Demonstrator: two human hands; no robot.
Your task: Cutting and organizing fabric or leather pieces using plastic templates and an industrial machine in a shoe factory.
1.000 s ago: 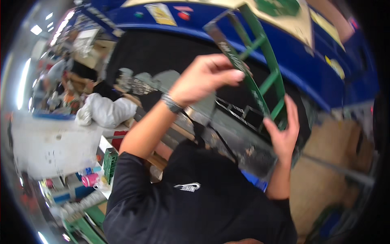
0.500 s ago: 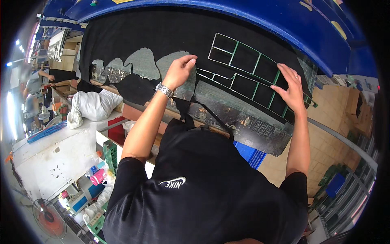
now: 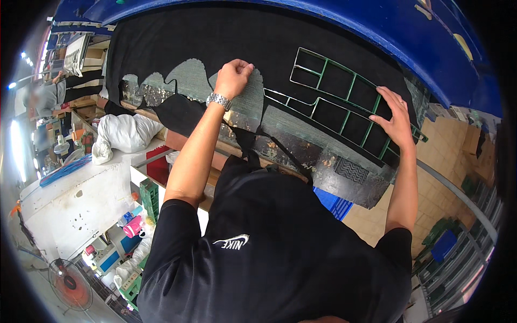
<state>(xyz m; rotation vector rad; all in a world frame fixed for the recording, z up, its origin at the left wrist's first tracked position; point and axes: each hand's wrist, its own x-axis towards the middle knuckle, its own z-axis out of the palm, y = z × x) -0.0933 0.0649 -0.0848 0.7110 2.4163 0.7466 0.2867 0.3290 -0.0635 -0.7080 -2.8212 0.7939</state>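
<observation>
My left hand point(image 3: 233, 79), with a metal watch point(image 3: 218, 100) at the wrist, hovers over or touches the black fabric point(image 3: 199, 35) by its scalloped cut edge. Its thumb and fingers are pinched together; whether anything is between them cannot be made out. To the right, a metal cutting die point(image 3: 350, 88) of thin green-edged bars lies on the fabric, divided into several rectangular cells. My right hand point(image 3: 396, 119) rests over the die's right part, thumb and fingers spread apart and touching its bars. The palm side is hidden.
Grey worn board point(image 3: 186, 75) shows through rounded gaps in the fabric. A blue machine beam point(image 3: 344, 24) spans the far side. Loose black scraps point(image 3: 180, 113) hang at the near edge. A white sack point(image 3: 126, 134) and a fan point(image 3: 70, 284) are at left; a person point(image 3: 46, 99) stands beyond.
My left hand has moved slightly away from my body, still pinched. My right hand stays on the die. The whole view has shifted a little.
</observation>
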